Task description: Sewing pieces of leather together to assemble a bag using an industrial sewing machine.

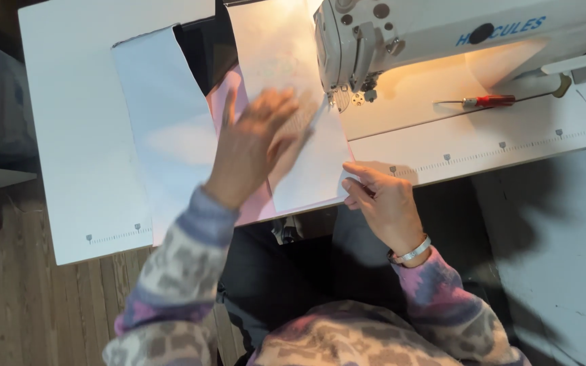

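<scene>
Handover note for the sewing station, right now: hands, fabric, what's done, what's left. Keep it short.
Left hand: flat, palm down on the white fabric piece, blurred with motion, just left of the presser foot.
Right hand: fingers pinch the near right corner of the same piece at the table edge.
Fabric: the white piece lies over a pink layer, its far end under the sewing machine head. A pale blue piece lies to the left.
Red-handled screwdriver lies on the machine bed, untouched.
Done: fabric appears lined up at the foot. No stitching can be made out.
Left: probably the seam itself.
</scene>
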